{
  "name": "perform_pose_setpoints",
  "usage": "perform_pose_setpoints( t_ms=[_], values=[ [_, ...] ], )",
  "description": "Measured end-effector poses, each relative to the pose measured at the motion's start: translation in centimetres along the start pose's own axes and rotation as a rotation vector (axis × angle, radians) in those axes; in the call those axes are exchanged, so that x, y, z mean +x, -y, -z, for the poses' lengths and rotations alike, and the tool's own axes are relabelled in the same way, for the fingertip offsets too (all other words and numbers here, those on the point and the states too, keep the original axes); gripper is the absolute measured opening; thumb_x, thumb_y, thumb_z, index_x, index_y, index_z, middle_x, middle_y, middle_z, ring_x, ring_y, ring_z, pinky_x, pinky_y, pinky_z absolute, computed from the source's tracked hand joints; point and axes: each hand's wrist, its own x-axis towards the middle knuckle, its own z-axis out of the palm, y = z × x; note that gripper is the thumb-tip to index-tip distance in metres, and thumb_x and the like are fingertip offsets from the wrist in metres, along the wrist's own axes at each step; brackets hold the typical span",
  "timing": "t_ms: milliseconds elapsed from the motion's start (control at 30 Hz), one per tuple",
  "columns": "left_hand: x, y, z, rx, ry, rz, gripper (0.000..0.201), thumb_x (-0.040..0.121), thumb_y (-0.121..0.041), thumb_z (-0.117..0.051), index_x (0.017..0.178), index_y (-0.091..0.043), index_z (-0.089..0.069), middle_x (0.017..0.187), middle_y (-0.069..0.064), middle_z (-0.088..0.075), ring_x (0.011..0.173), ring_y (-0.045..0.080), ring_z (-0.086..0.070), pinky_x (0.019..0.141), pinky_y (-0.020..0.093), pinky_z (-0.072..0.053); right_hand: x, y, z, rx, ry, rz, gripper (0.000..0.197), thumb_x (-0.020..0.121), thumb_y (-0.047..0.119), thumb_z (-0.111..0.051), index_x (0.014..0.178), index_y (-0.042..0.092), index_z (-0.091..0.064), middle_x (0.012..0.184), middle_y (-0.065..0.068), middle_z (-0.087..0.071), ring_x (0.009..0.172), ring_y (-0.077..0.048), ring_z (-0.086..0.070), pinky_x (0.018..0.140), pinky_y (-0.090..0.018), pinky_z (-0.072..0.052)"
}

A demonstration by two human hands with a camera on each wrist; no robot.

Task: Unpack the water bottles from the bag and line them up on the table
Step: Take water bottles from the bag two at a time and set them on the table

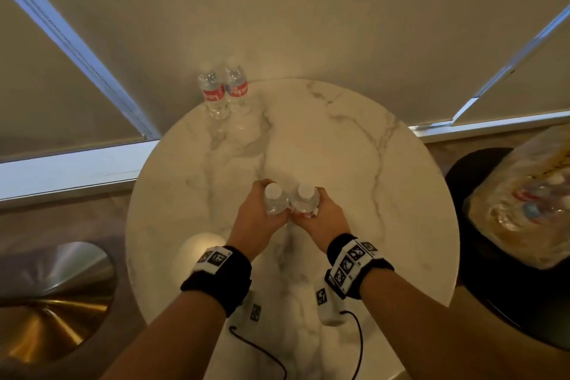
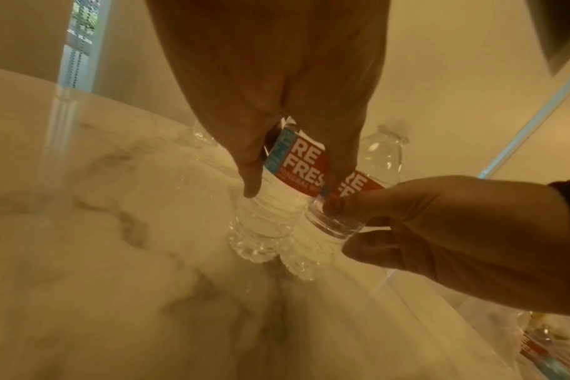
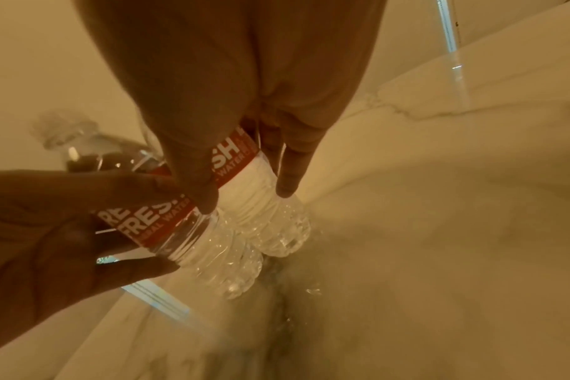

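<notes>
Two clear water bottles with red labels and white caps are upright, side by side and touching, over the middle of the round marble table (image 1: pixel 354 145). My left hand (image 1: pixel 253 213) grips the left bottle (image 1: pixel 273 199) around its label (image 2: pixel 296 164). My right hand (image 1: pixel 324 219) grips the right bottle (image 1: pixel 305 199), whose lower body (image 3: pixel 270 218) shows below the fingers. I cannot tell whether their bases touch the tabletop. Two more bottles (image 1: pixel 225 92) stand together at the table's far left edge. The clear plastic bag (image 1: pixel 524 203) with more bottles lies to the right.
The bag rests on a black stool (image 1: pixel 481 287) beside the table's right edge. A metal disc-shaped base (image 1: pixel 52 296) is on the floor at the left. Window blinds (image 1: pixel 293 9) hang behind the table. Cables trail from my wristbands over the table's near edge.
</notes>
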Motion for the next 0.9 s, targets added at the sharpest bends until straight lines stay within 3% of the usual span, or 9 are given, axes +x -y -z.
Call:
perform_pose_setpoints(
  t_ms=[100,200,267,333,467,600,700,800,900],
  values=[
    [-0.3,0.6,0.0,-0.031,0.022,0.051,0.070,0.069,-0.029,-0.086,0.127,-0.026,-0.046,0.111,-0.013,-0.063,0.098,0.001,-0.062,0.077,0.016,-0.047,-0.1,-0.2,0.1,-0.031,0.011,-0.008,0.069,0.067,0.032,-0.085,0.126,0.021,-0.051,0.118,-0.003,-0.067,0.107,-0.023,-0.063,0.092,-0.037,-0.051],
    [-1.8,1.7,-0.2,0.054,0.047,0.173,0.070,0.070,-0.023,-0.085,0.129,-0.020,-0.048,0.112,-0.009,-0.063,0.099,0.011,-0.062,0.081,0.025,-0.047,-0.6,-0.8,1.5,-0.141,0.063,-0.051,0.077,0.069,0.031,-0.084,0.134,0.019,-0.045,0.125,-0.004,-0.062,0.112,-0.023,-0.059,0.096,-0.038,-0.049],
    [-3.3,2.8,-0.5,0.208,0.053,0.263,0.068,0.077,-0.025,-0.079,0.136,-0.013,-0.047,0.121,0.003,-0.062,0.108,0.021,-0.060,0.090,0.034,-0.049,-1.4,-2.0,3.4,-0.180,0.076,-0.104,0.068,0.074,0.035,-0.079,0.132,0.021,-0.046,0.121,-0.003,-0.062,0.108,-0.022,-0.060,0.094,-0.038,-0.051],
    [-5.0,2.9,-1.2,0.308,0.050,0.291,0.051,0.085,-0.035,-0.069,0.130,-0.016,-0.054,0.118,0.006,-0.066,0.104,0.023,-0.063,0.090,0.037,-0.052,-2.5,-4.0,6.2,-0.177,0.062,-0.154,0.050,0.079,0.040,-0.073,0.122,0.023,-0.054,0.109,0.000,-0.065,0.096,-0.019,-0.063,0.086,-0.036,-0.053],
    [-7.2,-0.5,-5.3,0.298,0.141,0.153,0.015,0.092,-0.032,-0.063,0.105,-0.025,-0.064,0.091,-0.009,-0.068,0.082,0.009,-0.063,0.069,0.016,-0.045,-4.6,-9.4,14.3,-0.125,-0.128,-0.268,0.026,0.084,0.042,-0.068,0.100,0.022,-0.064,0.089,0.003,-0.067,0.081,-0.016,-0.063,0.073,-0.030,-0.054],
    [-5.5,-5.1,-13.7,0.288,0.277,-0.015,0.011,0.089,-0.030,-0.067,0.099,-0.026,-0.069,0.089,-0.010,-0.073,0.082,0.000,-0.066,0.078,0.019,-0.053,-4.7,-15.1,24.0,-0.077,-0.377,-0.419,0.021,0.087,0.041,-0.065,0.094,0.022,-0.066,0.085,0.002,-0.069,0.082,-0.019,-0.065,0.076,-0.035,-0.054],
    [-3.3,-9.7,-21.9,0.225,0.398,-0.115,0.014,0.090,-0.033,-0.067,0.102,-0.026,-0.069,0.087,-0.010,-0.072,0.086,-0.002,-0.066,0.075,0.009,-0.049,-3.4,-19.1,30.8,0.022,-0.534,-0.531,0.026,0.086,0.040,-0.065,0.095,0.016,-0.068,0.083,-0.004,-0.070,0.078,-0.024,-0.065,0.080,-0.041,-0.056],
    [-0.7,-14.7,-30.6,0.211,0.543,-0.209,0.020,0.092,-0.036,-0.063,0.109,-0.025,-0.067,0.093,-0.008,-0.072,0.087,0.000,-0.066,0.080,0.015,-0.053,-1.3,-22.1,36.2,0.107,-0.607,-0.603,0.030,0.087,0.028,-0.063,0.111,0.010,-0.061,0.097,-0.010,-0.068,0.081,-0.025,-0.059,0.077,-0.036,-0.051],
    [2.6,-17.8,-39.1,0.247,0.666,-0.244,0.021,0.096,-0.028,-0.057,0.113,-0.021,-0.066,0.102,-0.004,-0.072,0.092,0.006,-0.067,0.084,0.024,-0.055,1.6,-23.7,39.6,0.254,-0.620,-0.594,0.055,0.085,0.028,-0.067,0.134,0.017,-0.045,0.109,-0.005,-0.057,0.101,-0.030,-0.058,0.083,-0.035,-0.045]
  ],
)
